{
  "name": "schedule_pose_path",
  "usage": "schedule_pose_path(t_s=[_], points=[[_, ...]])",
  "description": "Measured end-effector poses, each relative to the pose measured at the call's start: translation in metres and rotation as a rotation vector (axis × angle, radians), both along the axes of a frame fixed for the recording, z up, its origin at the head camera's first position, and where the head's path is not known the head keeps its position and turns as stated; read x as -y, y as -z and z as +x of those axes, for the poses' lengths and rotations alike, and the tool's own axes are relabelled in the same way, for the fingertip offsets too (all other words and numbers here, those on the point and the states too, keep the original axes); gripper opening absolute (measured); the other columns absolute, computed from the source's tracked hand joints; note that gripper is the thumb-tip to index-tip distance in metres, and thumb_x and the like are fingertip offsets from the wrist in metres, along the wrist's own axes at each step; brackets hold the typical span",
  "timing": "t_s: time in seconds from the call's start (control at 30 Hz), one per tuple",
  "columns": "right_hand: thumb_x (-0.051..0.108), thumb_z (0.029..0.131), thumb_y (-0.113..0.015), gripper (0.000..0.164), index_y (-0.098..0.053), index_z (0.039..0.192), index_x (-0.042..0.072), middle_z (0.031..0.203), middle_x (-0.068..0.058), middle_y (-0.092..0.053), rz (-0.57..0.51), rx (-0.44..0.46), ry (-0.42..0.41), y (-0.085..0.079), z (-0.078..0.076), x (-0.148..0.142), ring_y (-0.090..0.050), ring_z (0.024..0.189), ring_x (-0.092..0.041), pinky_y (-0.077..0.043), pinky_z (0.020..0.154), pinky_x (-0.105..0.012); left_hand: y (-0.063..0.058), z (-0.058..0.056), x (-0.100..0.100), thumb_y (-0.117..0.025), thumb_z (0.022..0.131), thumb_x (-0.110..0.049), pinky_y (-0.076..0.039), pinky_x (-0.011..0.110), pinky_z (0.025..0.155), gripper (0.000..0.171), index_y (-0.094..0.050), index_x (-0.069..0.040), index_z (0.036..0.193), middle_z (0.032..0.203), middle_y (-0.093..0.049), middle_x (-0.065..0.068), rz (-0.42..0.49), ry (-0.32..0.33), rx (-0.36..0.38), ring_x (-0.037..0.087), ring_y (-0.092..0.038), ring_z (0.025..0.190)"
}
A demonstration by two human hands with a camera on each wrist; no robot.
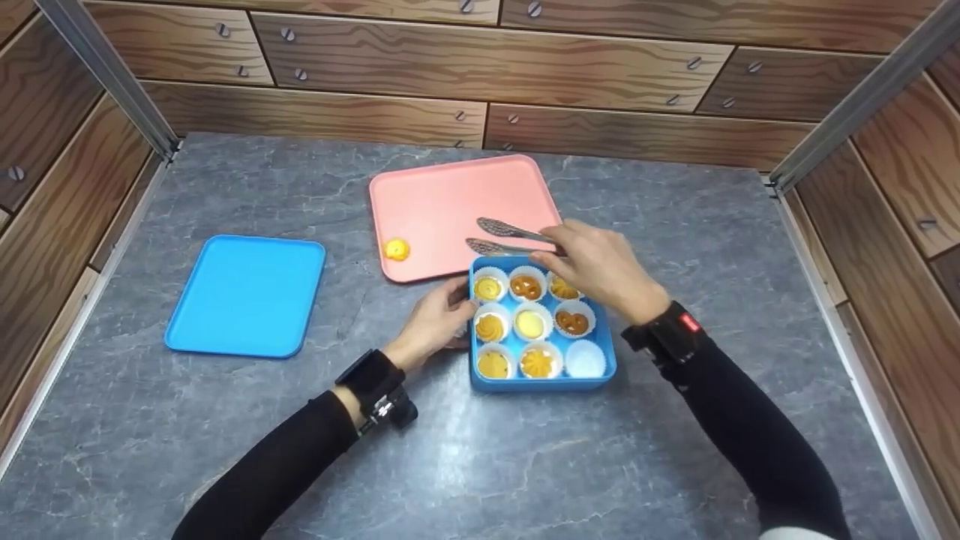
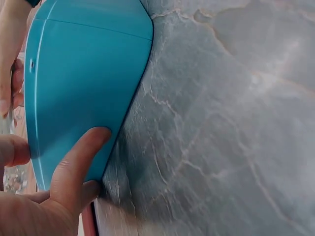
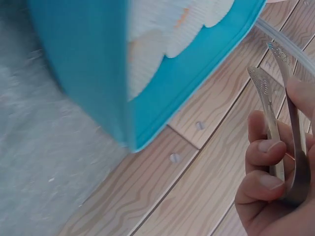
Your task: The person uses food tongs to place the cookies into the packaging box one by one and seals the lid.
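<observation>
A blue box [image 1: 541,385] stands on the table, filled with white paper cups; several hold cookies, such as a swirled one [image 1: 490,328] and a pretzel-shaped one [image 1: 571,322]. The near right cup [image 1: 585,360] shows only white paper. My left hand [image 1: 439,316] grips the box's left side, one fingertip low on its wall and another at the rim in the left wrist view. Over the box's far right corner, my right hand [image 1: 604,266] holds metal tongs [image 3: 270,105]; their tips are apart, with nothing between them, above the pink tray [image 1: 457,195].
On the pink tray's near left corner lies a small yellow piece [image 1: 396,250]. A flat blue tray or lid [image 1: 246,296] lies to the left on the grey marbled table [image 1: 360,480]. Wood-patterned walls [image 1: 480,60] close off the back and both sides.
</observation>
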State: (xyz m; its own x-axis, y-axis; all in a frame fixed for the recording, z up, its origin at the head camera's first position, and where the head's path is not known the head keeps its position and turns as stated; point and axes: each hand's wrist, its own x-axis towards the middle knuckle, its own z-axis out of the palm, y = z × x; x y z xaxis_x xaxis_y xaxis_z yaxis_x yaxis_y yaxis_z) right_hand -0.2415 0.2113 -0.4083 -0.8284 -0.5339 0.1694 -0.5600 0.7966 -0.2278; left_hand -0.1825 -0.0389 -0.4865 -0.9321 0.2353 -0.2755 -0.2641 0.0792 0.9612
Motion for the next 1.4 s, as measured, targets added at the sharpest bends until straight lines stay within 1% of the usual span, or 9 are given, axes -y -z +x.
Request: schedule_pose_path(t_s=[0.17,0.27,0.57,0.67,0.77,0.83,0.93,1.07,1.4], points=[[0.04,0.102,-0.067,0.037,-0.073,0.12,0.008,0.092,-0.004,-0.065,0.026,-0.031,-0.054,-0.005,-0.008,0.025,-0.059,0.072,-0.017,-0.053,0.06,-0.033,0.002,0.001,0.004,-0.059,0.104,-0.013,-0.066,0.04,0.082,0.06,-0.036,-0.003,0.159,0.157,-0.046,0.019,-0.005,-0.013,-0.022,0.033,-0.059,0.129],[0.042,0.102,-0.066,0.038,-0.073,0.119,0.008,0.091,-0.003,-0.064,0.059,-0.037,-0.074,-0.005,-0.011,0.04,-0.059,0.071,-0.018,-0.053,0.059,-0.035,0.003,0.002,0.005,-0.059,0.105,-0.015,-0.067,0.041,0.078,0.061,-0.035,-0.005,0.16,0.158,-0.045,0.018,0.011,-0.012,-0.006,0.033,-0.06,0.127],[0.042,0.101,-0.068,0.039,-0.076,0.116,0.006,0.092,-0.008,-0.069,0.149,-0.072,-0.143,-0.001,-0.017,0.073,-0.068,0.076,-0.026,-0.059,0.063,-0.04,0.005,0.002,0.007,-0.059,0.105,-0.015,-0.067,0.04,0.078,0.061,-0.034,-0.006,0.16,0.157,-0.045,0.02,0.023,0.006,-0.011,0.036,-0.057,0.132],[0.043,0.101,-0.067,0.038,-0.076,0.114,0.008,0.091,-0.007,-0.068,0.17,-0.063,-0.135,-0.002,-0.02,0.085,-0.066,0.074,-0.026,-0.058,0.061,-0.042,0.007,0.001,0.008,-0.06,0.104,-0.015,-0.064,0.04,0.089,0.062,-0.035,-0.002,0.159,0.157,-0.045,0.022,-0.007,0.017,-0.056,0.036,-0.055,0.134],[0.043,0.102,-0.066,0.036,-0.076,0.108,0.009,0.088,-0.006,-0.066,0.196,-0.047,-0.129,-0.001,-0.023,0.096,-0.063,0.07,-0.025,-0.056,0.058,-0.043,0.008,0.001,0.008,-0.061,0.104,-0.016,-0.057,0.039,0.104,0.06,-0.038,0.0,0.157,0.154,-0.047,0.023,-0.059,0.021,-0.114,0.035,-0.055,0.135],[0.043,0.102,-0.065,0.036,-0.075,0.103,0.009,0.087,-0.006,-0.065,0.215,-0.038,-0.128,0.0,-0.025,0.104,-0.062,0.069,-0.025,-0.055,0.057,-0.043,0.009,0.0,0.009,-0.062,0.103,-0.016,-0.052,0.038,0.109,0.059,-0.04,0.0,0.156,0.154,-0.049,0.023,-0.085,0.018,-0.13,0.034,-0.056,0.135],[0.044,0.102,-0.065,0.036,-0.074,0.1,0.009,0.087,-0.008,-0.065,0.243,-0.039,-0.13,0.001,-0.028,0.113,-0.063,0.07,-0.028,-0.056,0.057,-0.045,0.009,0.0,0.009,-0.063,0.104,-0.017,-0.059,0.038,0.1,0.059,-0.041,-0.001,0.156,0.154,-0.048,0.021,-0.072,0.018,-0.104,0.033,-0.056,0.134],[0.043,0.102,-0.065,0.037,-0.075,0.101,0.008,0.09,-0.01,-0.067,0.282,-0.069,-0.127,0.003,-0.032,0.123,-0.066,0.075,-0.032,-0.059,0.061,-0.048,0.008,0.001,0.009,-0.062,0.104,-0.018,-0.066,0.038,0.081,0.059,-0.039,-0.003,0.157,0.155,-0.047,0.02,-0.03,0.029,-0.068,0.034,-0.057,0.132],[0.04,0.101,-0.067,0.037,-0.075,0.104,0.004,0.093,-0.014,-0.07,0.306,-0.079,-0.115,0.005,-0.039,0.141,-0.069,0.08,-0.034,-0.061,0.066,-0.049,0.008,0.002,0.012,-0.061,0.104,-0.017,-0.067,0.04,0.076,0.058,-0.04,-0.004,0.157,0.156,-0.046,0.021,0.008,0.027,-0.056,0.036,-0.058,0.13]])
